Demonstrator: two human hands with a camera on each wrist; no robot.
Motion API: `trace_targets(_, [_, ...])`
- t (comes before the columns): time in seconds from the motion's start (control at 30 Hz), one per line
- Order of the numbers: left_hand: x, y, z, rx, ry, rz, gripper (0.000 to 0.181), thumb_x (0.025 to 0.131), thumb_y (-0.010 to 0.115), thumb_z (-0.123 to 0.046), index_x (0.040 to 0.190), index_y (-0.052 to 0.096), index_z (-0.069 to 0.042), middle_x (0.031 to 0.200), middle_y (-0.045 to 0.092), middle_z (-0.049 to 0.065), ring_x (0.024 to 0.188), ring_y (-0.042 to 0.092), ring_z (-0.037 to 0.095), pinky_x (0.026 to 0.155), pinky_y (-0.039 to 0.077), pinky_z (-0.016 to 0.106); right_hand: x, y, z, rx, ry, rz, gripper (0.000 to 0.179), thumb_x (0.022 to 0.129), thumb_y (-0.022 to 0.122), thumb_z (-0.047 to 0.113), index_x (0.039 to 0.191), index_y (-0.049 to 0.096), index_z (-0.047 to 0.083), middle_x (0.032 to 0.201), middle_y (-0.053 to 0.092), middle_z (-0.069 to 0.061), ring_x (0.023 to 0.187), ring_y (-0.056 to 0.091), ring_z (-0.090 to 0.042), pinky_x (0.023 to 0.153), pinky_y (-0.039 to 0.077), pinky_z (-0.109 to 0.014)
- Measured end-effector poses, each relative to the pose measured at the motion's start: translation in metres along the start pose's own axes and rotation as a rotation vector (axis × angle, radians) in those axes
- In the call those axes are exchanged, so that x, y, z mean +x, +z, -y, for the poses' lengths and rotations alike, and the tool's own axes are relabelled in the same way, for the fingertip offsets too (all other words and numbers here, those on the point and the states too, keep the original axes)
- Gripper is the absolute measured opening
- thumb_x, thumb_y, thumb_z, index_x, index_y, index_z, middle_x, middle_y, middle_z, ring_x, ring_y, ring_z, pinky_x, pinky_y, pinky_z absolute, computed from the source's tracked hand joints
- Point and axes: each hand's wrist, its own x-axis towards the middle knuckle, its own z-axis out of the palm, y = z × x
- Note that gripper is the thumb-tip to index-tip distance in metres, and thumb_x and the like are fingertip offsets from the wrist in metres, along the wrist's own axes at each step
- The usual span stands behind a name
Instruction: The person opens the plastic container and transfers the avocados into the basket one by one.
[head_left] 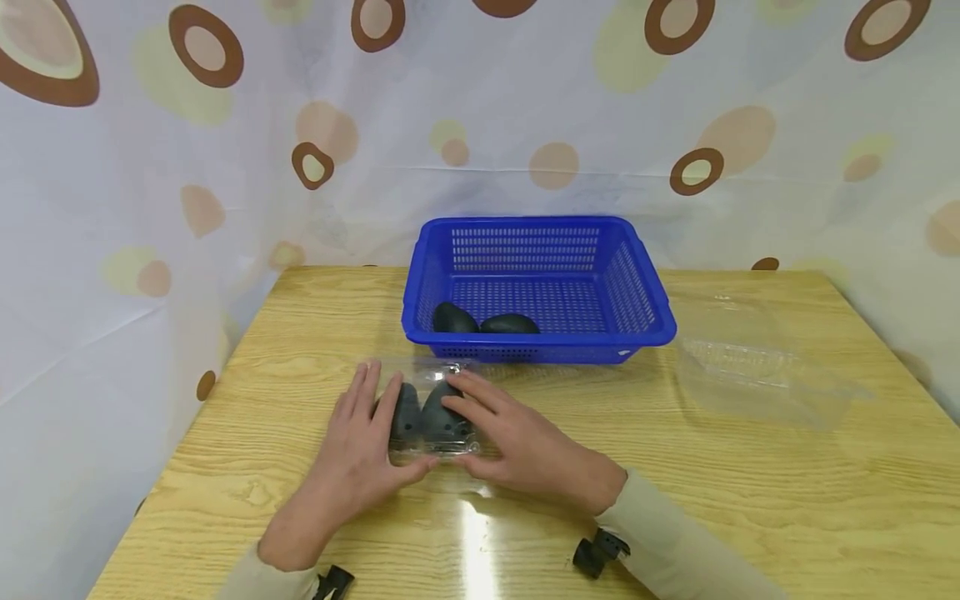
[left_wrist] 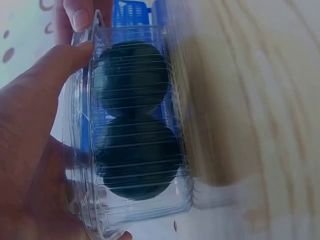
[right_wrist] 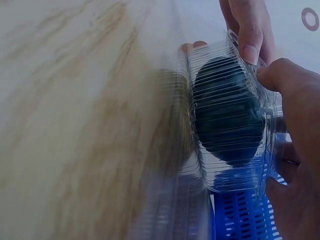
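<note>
- Two hands bracket the work: your left hand (head_left: 356, 446) clasps the left end of a clear box (left_wrist: 150, 212), fingers across its top and round that end, thumb at the near rim.
- Your right hand (head_left: 517, 437) grips the opposite end, fingertips bent over the top, thumb at the same near rim, close to the left thumb.
- Between your palms, a pair of dark oval pieces (head_left: 406, 412) sits side by side inside the box, which rests on the wooden table (head_left: 787, 500).
- Step in hand, by the look of it: you press the box closed along its rim; whether it is fastened cannot be told from these views.
- Just beyond your fingertips, a blue basket (head_left: 540, 339) holds two more dark pieces (head_left: 510, 323) by its near wall.
- Well to the right of your right hand, a second clear box (head_left: 738, 364) lies on the table.
- Next, the job seems to call for even pressure from both thumbs, then a check that the edges meet before you let go; pushing one end alone could leave the other gaping.
</note>
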Motion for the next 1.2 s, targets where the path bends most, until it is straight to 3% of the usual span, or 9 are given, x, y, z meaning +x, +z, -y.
trace_targets(0.2, [0.001,0.005,-0.013,-0.016,0.008,-0.008,0.109,0.077,0.070,-0.066,0.154,0.030,-0.001,0.163,0.015,0.027,0.152,0.012,0.044,0.116,0.029,0.064,-0.012,-0.008,-0.005,-0.001,0.026,0.018,0.067,0.092,0.068,0.038,0.149,0.043,0.014,0.163,0.028,-0.005,0.152,0.024,-0.023,0.115,0.040,-0.043])
trace_targets(0.77, [0.009,0.013,-0.040,-0.041,0.061,0.001,0.114,0.074,0.072,-0.069,0.155,0.027,-0.002,0.165,0.008,0.025,0.152,0.011,0.044,0.116,0.028,0.066,-0.038,-0.023,-0.013,-0.009,0.032,-0.033,0.066,0.090,0.072,0.036,0.146,0.047,0.011,0.160,0.035,-0.009,0.149,0.032,-0.029,0.112,0.043,-0.048])
trace_targets(0.93, [0.013,0.016,-0.048,-0.038,0.089,-0.012,0.114,0.072,0.074,-0.068,0.154,0.030,-0.002,0.163,0.013,0.027,0.151,0.013,0.045,0.114,0.031,0.066,-0.047,-0.028,-0.014,-0.022,0.061,-0.030,0.067,0.088,0.073,0.035,0.146,0.047,0.012,0.159,0.035,-0.009,0.148,0.032,-0.030,0.113,0.041,-0.050])
trace_targets(1.2, [0.020,0.017,-0.062,-0.041,0.095,0.074,0.113,0.074,0.072,-0.069,0.156,0.027,-0.005,0.163,0.011,0.027,0.153,0.006,0.044,0.117,0.026,0.066,-0.059,-0.034,-0.020,-0.032,0.100,-0.047,0.067,0.086,0.075,0.034,0.144,0.049,0.015,0.158,0.037,-0.007,0.148,0.034,-0.030,0.113,0.042,-0.050])
